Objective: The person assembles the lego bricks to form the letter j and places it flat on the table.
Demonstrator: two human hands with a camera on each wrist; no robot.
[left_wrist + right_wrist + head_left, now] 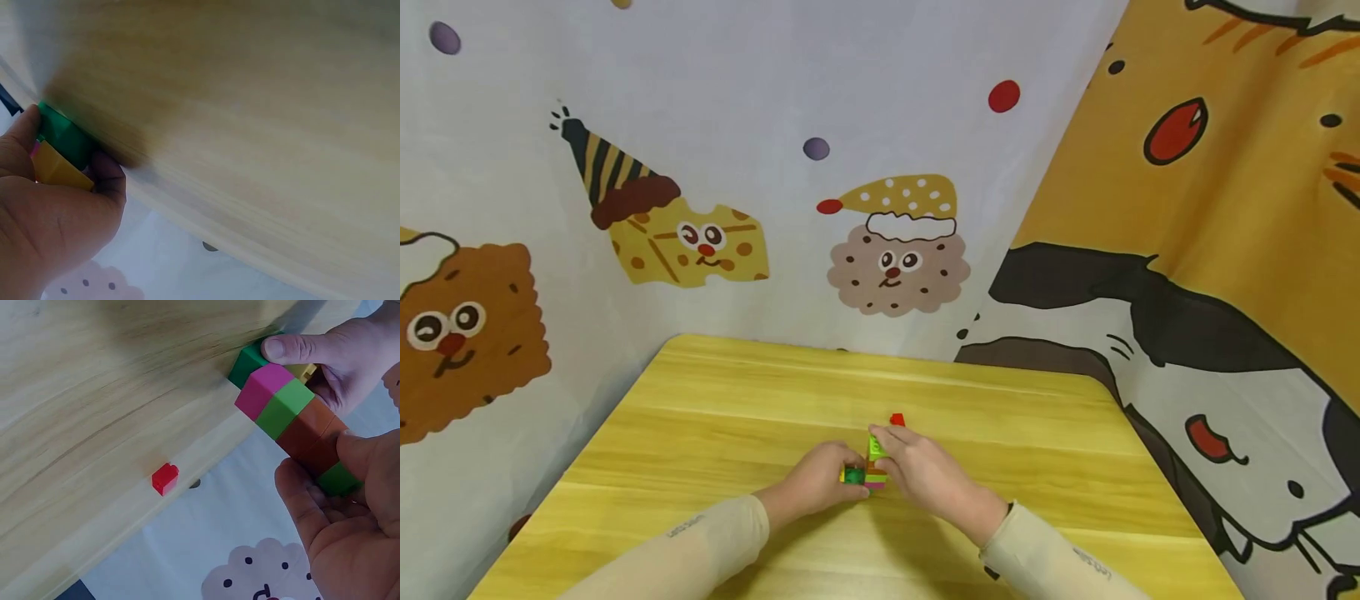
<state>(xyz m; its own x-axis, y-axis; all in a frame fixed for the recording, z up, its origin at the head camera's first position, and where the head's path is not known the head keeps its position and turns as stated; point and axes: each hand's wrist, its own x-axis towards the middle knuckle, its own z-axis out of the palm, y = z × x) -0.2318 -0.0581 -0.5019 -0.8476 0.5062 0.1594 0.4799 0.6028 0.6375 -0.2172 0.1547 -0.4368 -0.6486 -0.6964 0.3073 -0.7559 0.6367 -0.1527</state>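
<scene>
A tower of toy building bricks stands between both hands in the head view. From base to top, the right wrist view has a green brick (247, 365), a magenta brick (264, 392), a light green brick (285, 410), brown bricks (310, 432) and a second light green brick (339, 479). My left hand (820, 479) grips the base, thumb on the green brick; a yellow brick (60, 167) sits beside it, partly covered by that hand. My right hand (931, 477) pinches the tower's top, thumb and fingers around the upper light green brick.
A single red brick (897, 419) lies on the wooden table (737, 392), just beyond the right hand. Behind the table's far edge hangs a white curtain (760, 75) with cartoon prints, and a cartoon-animal cloth (1075, 192) is at the right.
</scene>
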